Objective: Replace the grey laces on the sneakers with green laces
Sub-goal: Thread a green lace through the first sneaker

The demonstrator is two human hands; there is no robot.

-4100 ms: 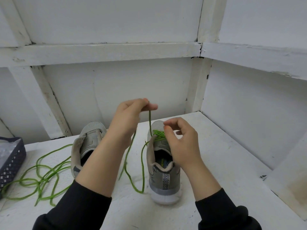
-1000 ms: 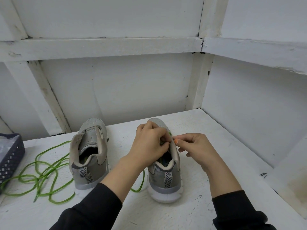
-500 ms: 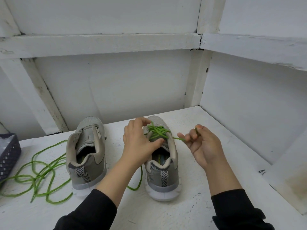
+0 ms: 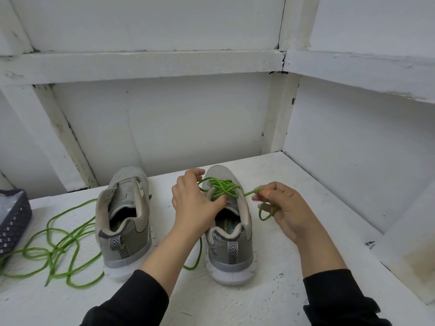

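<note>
Two grey sneakers stand heel toward me on the white table (image 4: 294, 290). The right sneaker (image 4: 231, 248) carries a green lace (image 4: 222, 185) criss-crossed over its tongue. My left hand (image 4: 193, 201) rests on that sneaker's left side, thumb pressing the lace on the tongue, fingers curled round the lace's left part. My right hand (image 4: 282, 208) pinches the lace's right end, which loops below my fingers. The left sneaker (image 4: 124, 220) shows no lace. A second green lace (image 4: 58, 245) lies loose in coils to its left.
A dark plastic basket (image 4: 13, 222) sits at the table's left edge. White wooden walls close the table at the back and on the right, with a slanted beam (image 4: 63, 137) behind the left sneaker.
My right hand has drawn the lace end out to the right, and a small loop now hangs from it. My left hand keeps its place on the right sneaker.
</note>
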